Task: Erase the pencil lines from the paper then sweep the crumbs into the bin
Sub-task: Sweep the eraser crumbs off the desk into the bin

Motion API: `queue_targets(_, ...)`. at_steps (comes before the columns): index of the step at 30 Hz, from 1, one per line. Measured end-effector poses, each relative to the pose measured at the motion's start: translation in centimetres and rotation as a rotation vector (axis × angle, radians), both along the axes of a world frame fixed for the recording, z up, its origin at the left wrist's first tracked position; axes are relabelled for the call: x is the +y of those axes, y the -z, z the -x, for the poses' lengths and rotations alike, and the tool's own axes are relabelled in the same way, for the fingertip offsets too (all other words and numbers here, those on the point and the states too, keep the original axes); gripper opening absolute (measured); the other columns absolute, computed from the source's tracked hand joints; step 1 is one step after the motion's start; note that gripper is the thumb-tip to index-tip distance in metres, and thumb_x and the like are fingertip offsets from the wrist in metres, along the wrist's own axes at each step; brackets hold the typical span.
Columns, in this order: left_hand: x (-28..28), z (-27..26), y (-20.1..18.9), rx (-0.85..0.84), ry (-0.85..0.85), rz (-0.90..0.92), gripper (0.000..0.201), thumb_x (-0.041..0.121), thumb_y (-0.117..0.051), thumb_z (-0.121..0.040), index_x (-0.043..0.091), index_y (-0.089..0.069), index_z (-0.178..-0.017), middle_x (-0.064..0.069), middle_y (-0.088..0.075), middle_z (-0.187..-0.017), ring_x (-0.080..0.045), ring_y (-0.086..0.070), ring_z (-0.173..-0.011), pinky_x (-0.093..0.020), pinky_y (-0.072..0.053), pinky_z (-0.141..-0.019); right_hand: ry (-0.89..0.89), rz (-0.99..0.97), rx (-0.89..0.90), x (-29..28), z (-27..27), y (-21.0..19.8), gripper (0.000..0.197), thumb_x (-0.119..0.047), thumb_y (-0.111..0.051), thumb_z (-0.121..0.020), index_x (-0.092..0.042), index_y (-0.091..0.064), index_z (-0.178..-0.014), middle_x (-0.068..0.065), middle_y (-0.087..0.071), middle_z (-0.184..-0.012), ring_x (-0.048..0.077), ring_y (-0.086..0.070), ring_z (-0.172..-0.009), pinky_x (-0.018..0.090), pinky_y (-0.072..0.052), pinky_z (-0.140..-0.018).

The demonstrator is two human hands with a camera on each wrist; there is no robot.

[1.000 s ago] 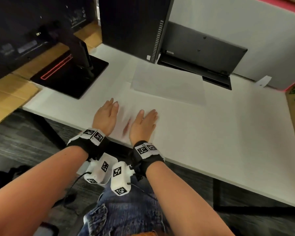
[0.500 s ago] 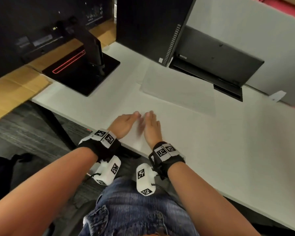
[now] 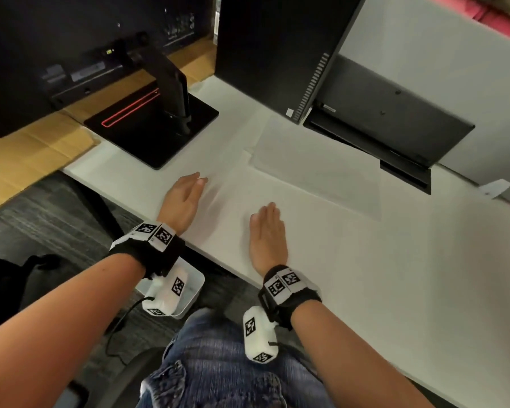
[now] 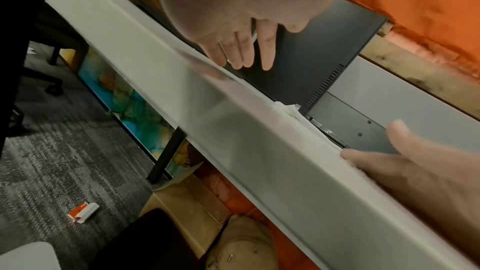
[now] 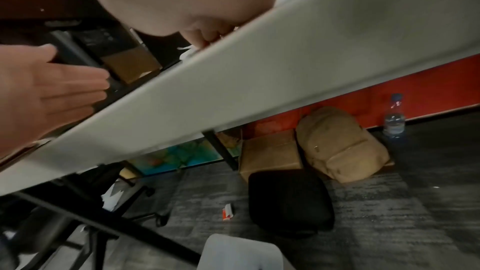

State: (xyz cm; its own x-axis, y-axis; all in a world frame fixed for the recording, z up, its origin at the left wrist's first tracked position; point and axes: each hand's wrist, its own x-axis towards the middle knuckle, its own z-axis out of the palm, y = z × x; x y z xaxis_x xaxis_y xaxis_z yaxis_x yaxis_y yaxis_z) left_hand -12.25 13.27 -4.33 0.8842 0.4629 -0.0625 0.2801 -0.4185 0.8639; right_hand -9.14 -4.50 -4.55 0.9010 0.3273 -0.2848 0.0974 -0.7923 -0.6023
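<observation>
Spreading apart again after meeting half a second ago: left hand (image 3: 183, 198) and right hand (image 3: 267, 235), both flat, fingers straight and together, on the table (image 3: 395, 260). Sheet of paper (image 3: 315, 175) lying beyond; bin (image 3: 189, 293) waiting below the edge. Left wrist: fingers (image 4: 240, 48) extended. Right wrist: fingertips (image 5: 200, 36) touching the tabletop. Best sweeping crumbs inward, edgeward, over the bin.

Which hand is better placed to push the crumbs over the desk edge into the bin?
Probably the left hand: it lies flat near the desk edge, directly above the white bin. The right hand lies farther from it.
</observation>
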Motion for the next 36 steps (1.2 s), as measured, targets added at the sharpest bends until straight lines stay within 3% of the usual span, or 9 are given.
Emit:
queue_targets(4, 0.6, 0.1, 0.1, -0.002, -0.024, -0.015, 0.041, 0.028, -0.033, -0.102, 0.009, -0.057, -0.129, -0.007, -0.043, -0.145, -0.020, -0.035, -0.135, -0.015, -0.018, -0.102, -0.078, -0.180, 0.111, 1.9, 1.3, -0.8, 0.052, -0.036, -0.011, -0.102, -0.014, -0.014, -0.149, -0.002, -0.006, -0.158, 0.008, -0.004, -0.145, 0.018, 0.003, -0.112)
queue_targets(8, 1.1, 0.3, 0.0, -0.005, -0.036, -0.021, 0.041, 0.028, -0.031, -0.103, 0.010, -0.058, -0.127, -0.006, -0.043, -0.144, -0.019, -0.035, -0.135, -0.016, -0.018, -0.102, 0.125, -0.578, 0.264, 1.2, 1.0, -2.6, 0.052, -0.040, -0.015, -0.101, -0.017, -0.029, -0.145, -0.007, -0.029, -0.151, 0.003, -0.023, -0.138, 0.018, -0.012, -0.111)
queue_targets(12, 1.2, 0.7, 0.0, -0.001, -0.041, -0.003, 0.042, 0.030, -0.030, -0.103, 0.011, -0.058, -0.127, -0.005, -0.043, -0.144, -0.019, -0.036, -0.134, -0.023, -0.019, -0.108, 0.323, -0.391, 0.134, -1.0, -1.7, -2.2, 0.057, -0.046, -0.013, -0.100, -0.018, -0.017, -0.149, -0.003, -0.012, -0.157, 0.011, -0.008, -0.145, 0.026, -0.002, -0.115)
queue_targets(16, 1.0, 0.7, 0.0, 0.013, -0.017, -0.005, 0.042, 0.029, -0.030, -0.103, 0.011, -0.058, -0.127, -0.005, -0.044, -0.144, -0.019, -0.037, -0.134, -0.022, -0.019, -0.107, 0.147, -0.219, 0.076, 0.2, -0.9, -1.1, 0.054, -0.037, -0.011, -0.102, -0.012, -0.006, -0.149, 0.001, -0.002, -0.158, 0.010, 0.001, -0.145, 0.021, 0.007, -0.113)
queue_targets(20, 0.7, 0.6, 0.2, 0.018, -0.011, 0.001, 0.041, 0.029, -0.032, -0.103, 0.010, -0.059, -0.126, -0.004, -0.046, -0.142, -0.018, -0.039, -0.132, -0.016, -0.019, -0.101, -0.036, -0.219, 0.133, 3.0, 1.3, -0.5, 0.053, -0.043, -0.012, -0.101, -0.021, -0.023, -0.148, -0.005, -0.017, -0.156, 0.011, -0.012, -0.144, 0.025, -0.004, -0.115)
queue_targets(24, 0.4, 0.7, 0.3, 0.029, 0.021, 0.006, 0.043, 0.030, -0.030, -0.103, 0.010, -0.057, -0.129, -0.004, -0.045, -0.143, -0.019, -0.038, -0.133, -0.019, -0.020, -0.104, 0.183, -0.507, 0.174, 1.9, 0.7, -1.4, 0.053, -0.044, -0.019, -0.100, -0.018, -0.039, -0.142, -0.003, -0.036, -0.149, 0.012, -0.031, -0.138, 0.024, -0.017, -0.115)
queue_targets(28, 0.3, 1.0, 0.6, 0.038, 0.020, 0.030, 0.042, 0.029, -0.030, -0.103, 0.010, -0.056, -0.130, -0.004, -0.045, -0.143, -0.018, -0.038, -0.133, -0.014, -0.020, -0.099, 0.406, -0.330, 0.035, -1.7, -0.4, -0.9, 0.055, -0.041, -0.014, -0.101, -0.013, -0.021, -0.148, 0.001, -0.015, -0.157, 0.014, -0.012, -0.145, 0.026, -0.004, -0.116)
queue_targets(32, 0.4, 1.0, 0.6, 0.052, 0.020, 0.046, 0.044, 0.032, -0.031, -0.102, 0.010, -0.052, -0.134, -0.003, -0.046, -0.143, -0.018, -0.039, -0.133, -0.012, -0.020, -0.097, 0.290, -0.066, -0.031, -0.3, 1.4, 0.1, 0.052, -0.029, -0.011, -0.102, -0.004, -0.012, -0.148, 0.010, -0.001, -0.158, 0.018, 0.002, -0.146, 0.030, 0.004, -0.117)
queue_targets(36, 0.7, 1.1, 0.7, 0.078, 0.022, 0.064, 0.046, 0.036, -0.031, -0.102, 0.011, -0.051, -0.135, -0.002, -0.046, -0.143, -0.017, -0.039, -0.133, -0.013, -0.019, -0.098, 0.152, -0.159, 0.026, 4.2, 3.1, 0.2, 0.053, -0.033, -0.013, -0.102, -0.007, -0.011, -0.149, 0.007, -0.001, -0.158, 0.015, 0.002, -0.146, 0.032, 0.001, -0.119)
